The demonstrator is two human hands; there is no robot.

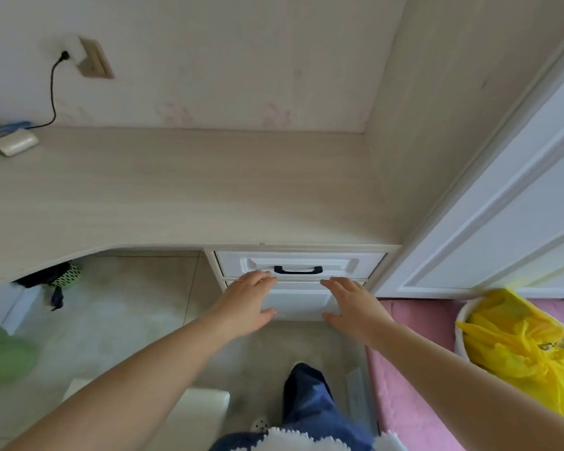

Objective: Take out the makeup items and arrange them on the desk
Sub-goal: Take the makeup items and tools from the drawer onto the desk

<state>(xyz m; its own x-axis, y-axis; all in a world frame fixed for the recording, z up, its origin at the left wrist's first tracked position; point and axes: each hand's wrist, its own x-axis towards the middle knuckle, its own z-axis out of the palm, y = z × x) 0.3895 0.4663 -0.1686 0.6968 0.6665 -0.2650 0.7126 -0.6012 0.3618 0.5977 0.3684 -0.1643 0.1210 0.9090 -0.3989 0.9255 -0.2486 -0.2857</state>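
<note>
Bare and flat, both hands are reaching out toward the white drawers under the desk. The left hand [248,299] is spreading wide with straight fingers and holding nothing, and the right hand [352,304] is doing the same just beside it. Their fingertips are hovering near the gap between the top drawer [345,264] and the lower drawer [298,302]; whether they are touching the wood is hard to tell. The black handle [297,270] is sitting between the two hands and a little past the fingertips. No makeup is showing anywhere, so it is probably hiding inside a drawer, and both drawers are looking closed. This seems to be the very first step: getting a drawer open. Next, one hand will need to curl around the handle and pull it this way. The desk [183,190] top is waiting just above, with a small beige box [15,142] and a black cord [52,92] far off on the left.
</note>
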